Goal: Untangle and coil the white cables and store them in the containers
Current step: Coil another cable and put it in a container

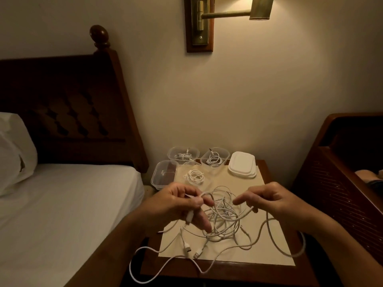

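White tangle (222,216) lay unsorted at lower centre, left hand (182,206) and right hand (267,200) each pinching one strand of it; I logged two coils (214,160) boxed in the rear containers (171,152), a third coil (195,176) loose beside an empty container (154,179), and judged roughly half left.

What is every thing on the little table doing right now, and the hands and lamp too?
Cable pile: tangled, on the table.
Left hand: pinching a cable from the pile.
Right hand: holding a cable from the pile.
Loose coil: wound up, before the back tubs.
Back left tub: open, cable inside.
Back right tub: open, coiled cable inside.
Front left tub: open, looks empty.
Lids: stacked, off the tubs.
Lamp: on.
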The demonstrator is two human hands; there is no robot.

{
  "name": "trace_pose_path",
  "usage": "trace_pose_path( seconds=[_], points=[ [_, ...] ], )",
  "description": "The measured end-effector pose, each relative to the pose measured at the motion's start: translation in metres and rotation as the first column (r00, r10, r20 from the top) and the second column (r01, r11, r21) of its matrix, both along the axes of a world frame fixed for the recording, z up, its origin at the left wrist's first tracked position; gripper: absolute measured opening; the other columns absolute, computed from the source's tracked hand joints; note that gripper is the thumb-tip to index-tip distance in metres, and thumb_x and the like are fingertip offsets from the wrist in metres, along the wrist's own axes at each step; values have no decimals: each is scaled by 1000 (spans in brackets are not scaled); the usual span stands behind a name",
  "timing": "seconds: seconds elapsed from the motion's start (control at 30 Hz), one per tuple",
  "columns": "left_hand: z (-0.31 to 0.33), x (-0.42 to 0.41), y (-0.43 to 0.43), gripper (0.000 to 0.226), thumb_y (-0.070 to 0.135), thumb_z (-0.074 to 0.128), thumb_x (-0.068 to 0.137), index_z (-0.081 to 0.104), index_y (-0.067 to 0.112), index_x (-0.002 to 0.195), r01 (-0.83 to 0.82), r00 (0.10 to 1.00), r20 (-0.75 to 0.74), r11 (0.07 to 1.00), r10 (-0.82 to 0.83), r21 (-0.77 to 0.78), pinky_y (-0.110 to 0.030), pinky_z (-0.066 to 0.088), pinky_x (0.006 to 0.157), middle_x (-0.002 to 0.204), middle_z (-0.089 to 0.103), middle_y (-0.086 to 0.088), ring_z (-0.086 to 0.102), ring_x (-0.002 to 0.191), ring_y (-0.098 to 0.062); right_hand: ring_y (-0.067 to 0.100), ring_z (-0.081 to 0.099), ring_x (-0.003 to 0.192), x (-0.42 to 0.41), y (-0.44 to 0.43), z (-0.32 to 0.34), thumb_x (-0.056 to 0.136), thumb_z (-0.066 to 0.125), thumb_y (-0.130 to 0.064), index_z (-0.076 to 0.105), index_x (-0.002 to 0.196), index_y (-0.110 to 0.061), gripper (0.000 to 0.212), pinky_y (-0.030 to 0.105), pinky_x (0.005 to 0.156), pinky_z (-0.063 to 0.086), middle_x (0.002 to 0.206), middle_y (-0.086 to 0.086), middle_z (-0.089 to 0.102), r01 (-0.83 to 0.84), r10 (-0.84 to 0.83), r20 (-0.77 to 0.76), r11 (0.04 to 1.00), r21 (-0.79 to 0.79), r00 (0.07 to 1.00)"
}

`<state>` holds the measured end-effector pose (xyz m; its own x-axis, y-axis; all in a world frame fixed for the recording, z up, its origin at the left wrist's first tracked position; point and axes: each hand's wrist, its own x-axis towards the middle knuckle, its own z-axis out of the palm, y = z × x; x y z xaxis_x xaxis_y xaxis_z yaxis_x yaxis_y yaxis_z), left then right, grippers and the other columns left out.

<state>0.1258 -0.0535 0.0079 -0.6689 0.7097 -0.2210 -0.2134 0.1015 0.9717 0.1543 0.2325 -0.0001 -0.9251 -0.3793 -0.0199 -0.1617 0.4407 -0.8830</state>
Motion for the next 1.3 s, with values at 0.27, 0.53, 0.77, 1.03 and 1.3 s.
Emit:
trace_pose_path(
  seconds=[0.27, 0.53, 0.77, 1.03, 1.3],
  points=[
    [9, -3, 16, 70, 49, 76, 86, 45, 22, 143, 22, 950, -195, 676, -243, -736, -25, 40, 111, 156, 46, -5, 53, 133, -16, 12, 66, 84, -22, -13, -1, 94, 54, -43, 72, 81, -31, 25, 27, 74, 54, 81, -12, 71, 34, -22, -207, 998, 55, 978],
    [-12, 9, 58, 69, 46, 66, 96, 36, 29, 155, -240, 719, -674, 850, -170, -470, -43, 25, 126, 161, 38, 8, 30, 149, -9, 7, 61, 77, -34, -34, 3, 99, 55, -31, 70, 82, -26, 23, 22, 69, 48, 75, -15, 65, 50, -54, -296, 999, -20, 954],
    [-24, -2, 51, 35, 23, 43, 110, 61, -6, 117, 0, 981, -193, 1000, -3, -15, -26, 30, 49, 59, 42, -4, 37, 48, -12, 7, 57, 75, -32, -26, -3, 93, 60, -24, 70, 101, -24, 13, 22, 69, 49, 78, -8, 60, 100, -139, -239, 981, -169, 961],
    [1, -7, 50, 36, 21, 30, 109, 55, -3, 120, 302, 870, 195, 803, -453, 514, -20, 47, 40, 68, 67, -11, 63, 47, -14, 17, 67, 79, -27, -39, 0, 89, 66, -24, 74, 100, -13, 18, 27, 65, 54, 88, 3, 72, 214, -325, -242, 894, -393, 914],
    [-4, -19, 58, 40, -6, 42, 90, 63, -6, 124, -34, 968, 205, 732, -147, 680, -63, 49, 103, 121, 67, -30, 65, 117, -43, 21, 65, 73, -14, -65, -27, 102, 50, -4, 68, 100, -14, 21, 32, 65, 56, 81, 5, 68, 194, -201, 5, 938, -288, 980]
  ],
)
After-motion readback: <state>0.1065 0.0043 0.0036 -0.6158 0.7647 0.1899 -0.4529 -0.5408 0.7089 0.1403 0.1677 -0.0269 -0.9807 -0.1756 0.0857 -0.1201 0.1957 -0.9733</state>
